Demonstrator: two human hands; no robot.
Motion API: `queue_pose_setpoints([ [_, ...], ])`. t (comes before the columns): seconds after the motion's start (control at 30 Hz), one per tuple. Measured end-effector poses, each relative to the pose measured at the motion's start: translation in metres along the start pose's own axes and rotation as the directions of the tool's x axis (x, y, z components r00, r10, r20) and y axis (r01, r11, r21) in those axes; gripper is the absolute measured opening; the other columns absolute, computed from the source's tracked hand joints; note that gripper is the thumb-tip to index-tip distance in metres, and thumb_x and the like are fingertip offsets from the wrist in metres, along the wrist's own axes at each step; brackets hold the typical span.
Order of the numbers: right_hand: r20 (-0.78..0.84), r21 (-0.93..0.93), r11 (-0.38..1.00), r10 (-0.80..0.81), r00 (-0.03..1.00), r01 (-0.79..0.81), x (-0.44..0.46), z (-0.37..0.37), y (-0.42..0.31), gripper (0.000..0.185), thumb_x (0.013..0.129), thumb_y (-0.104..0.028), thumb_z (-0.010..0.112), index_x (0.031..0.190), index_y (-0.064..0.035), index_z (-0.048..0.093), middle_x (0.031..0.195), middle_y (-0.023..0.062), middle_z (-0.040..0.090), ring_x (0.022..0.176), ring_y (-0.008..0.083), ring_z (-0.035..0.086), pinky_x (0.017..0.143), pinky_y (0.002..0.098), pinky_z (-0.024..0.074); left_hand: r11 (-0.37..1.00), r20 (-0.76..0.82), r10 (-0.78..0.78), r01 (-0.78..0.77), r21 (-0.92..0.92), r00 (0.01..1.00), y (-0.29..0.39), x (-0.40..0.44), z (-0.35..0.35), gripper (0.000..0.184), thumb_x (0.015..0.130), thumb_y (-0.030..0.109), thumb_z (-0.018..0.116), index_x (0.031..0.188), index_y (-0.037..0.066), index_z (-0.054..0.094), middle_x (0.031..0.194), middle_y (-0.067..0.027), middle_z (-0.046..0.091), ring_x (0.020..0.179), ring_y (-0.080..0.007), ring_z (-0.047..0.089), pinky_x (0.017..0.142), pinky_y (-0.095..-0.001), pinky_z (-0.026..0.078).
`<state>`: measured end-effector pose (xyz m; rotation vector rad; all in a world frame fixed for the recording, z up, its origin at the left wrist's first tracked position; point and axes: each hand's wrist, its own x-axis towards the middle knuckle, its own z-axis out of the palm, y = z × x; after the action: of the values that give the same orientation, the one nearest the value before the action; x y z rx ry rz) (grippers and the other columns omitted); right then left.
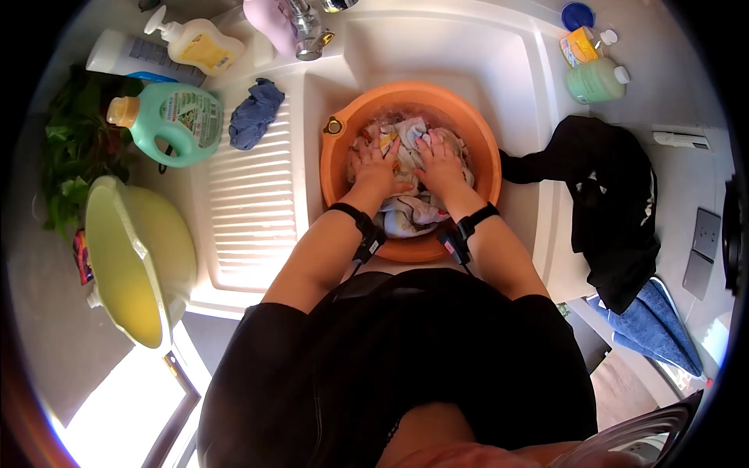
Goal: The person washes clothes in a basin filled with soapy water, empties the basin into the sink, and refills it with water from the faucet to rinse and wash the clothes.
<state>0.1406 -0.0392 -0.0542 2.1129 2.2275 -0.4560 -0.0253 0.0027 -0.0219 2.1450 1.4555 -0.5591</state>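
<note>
An orange basin (333,168) sits in the white sink, holding wet light-coloured cloth (412,214) with coloured patches and some water. My left hand (376,168) lies on the cloth at the left, fingers spread. Beside it, my right hand (440,162) presses on the same cloth with its fingers apart. Neither hand is closed round anything. Both wrists wear black straps with small devices attached.
Left of the basin is a ribbed drainboard (251,203) with a crumpled blue-grey cloth (256,114). Nearby stand a green detergent bottle (183,125) and a yellow-green tub (168,234). A faucet (310,39) is behind; black clothing (612,203) lies on the right.
</note>
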Motion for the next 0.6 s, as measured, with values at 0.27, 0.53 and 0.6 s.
queue_pose_setpoints([
  [0.27, 0.034, -0.155, 0.988, 0.022, 0.999, -0.016, 0.036, 0.036, 0.015, 0.07, 0.084, -0.029, 0.063, 0.145, -0.0178, 0.029, 0.146, 0.0158, 0.032, 0.131, 0.0377, 0.035, 0.1, 0.0454, 0.0395, 0.974, 0.029, 0.07, -0.062, -0.216, 0.997, -0.018, 0.063, 0.004, 0.084, 0.079, 0.036, 0.067, 0.148, 0.024, 0.02, 0.148, -0.0253, 0.026, 0.129, -0.0417, 0.04, 0.101, -0.0452, 0.037],
  [0.53, 0.308, 0.867, -0.456, 0.169, 0.936, -0.203, 0.025, -0.049, 0.005, 0.041, 0.093, -0.012, 0.042, 0.133, -0.0094, 0.047, 0.123, 0.0104, 0.058, 0.115, 0.0241, 0.054, 0.098, 0.0387, 0.0436, 0.359, -0.374, 0.191, -0.419, -0.834, 0.908, 0.009, 0.001, -0.036, 0.078, 0.073, 0.015, 0.07, 0.14, 0.011, 0.03, 0.122, -0.0172, 0.054, 0.114, -0.0292, 0.055, 0.095, -0.0363, 0.044],
  [0.6, 0.341, 0.66, -0.731, 0.089, 0.936, -0.171, 0.001, -0.067, -0.005, 0.039, 0.093, -0.02, 0.04, 0.129, -0.0085, 0.05, 0.122, 0.0103, 0.059, 0.111, 0.0239, 0.056, 0.097, 0.0388, 0.0445, 0.319, -0.455, 0.261, -0.521, -0.792, 0.851, 0.025, -0.025, -0.039, 0.079, 0.073, 0.014, 0.072, 0.139, 0.007, 0.03, 0.12, -0.0151, 0.056, 0.113, -0.0258, 0.055, 0.094, -0.0348, 0.044],
])
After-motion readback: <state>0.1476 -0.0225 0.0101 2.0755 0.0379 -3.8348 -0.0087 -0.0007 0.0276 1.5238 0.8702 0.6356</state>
